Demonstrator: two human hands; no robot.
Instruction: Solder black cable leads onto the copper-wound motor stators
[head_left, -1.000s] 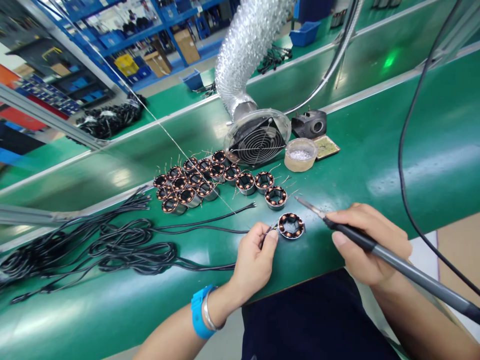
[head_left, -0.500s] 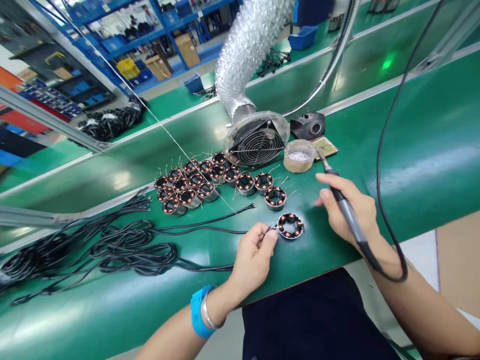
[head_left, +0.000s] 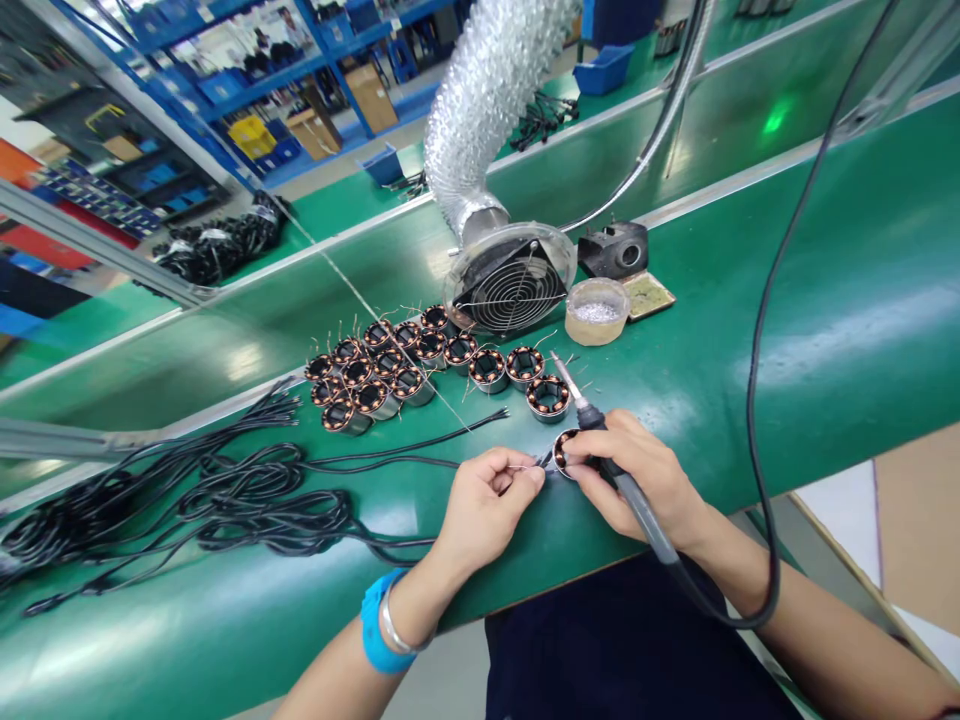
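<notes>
A ring-shaped copper-wound coil [head_left: 562, 453] rests near the front edge of the green bench, partly covered by my right hand [head_left: 637, 475]. That hand grips a soldering iron [head_left: 636, 500], its tip pointing up and left over the neighbouring coils, and its fingertips touch the ring's right side. My left hand [head_left: 487, 505] pinches thin wires [head_left: 541, 463] just left of the ring; a black cable runs to it from the left. Behind the hands, several more wound coils [head_left: 375, 398] stand in a cluster.
A fan [head_left: 514, 285] on a silver duct [head_left: 465, 130] stands behind the coils. Right of it are a round tub [head_left: 597, 312], a sponge tray [head_left: 649, 297] and a black holder [head_left: 615, 250]. Black cables [head_left: 277, 490] lie left; the iron's cord [head_left: 757, 370] loops at right.
My right hand has moved left and down with the iron, onto the ring. My left hand has shifted slightly left, still pinching wires.
</notes>
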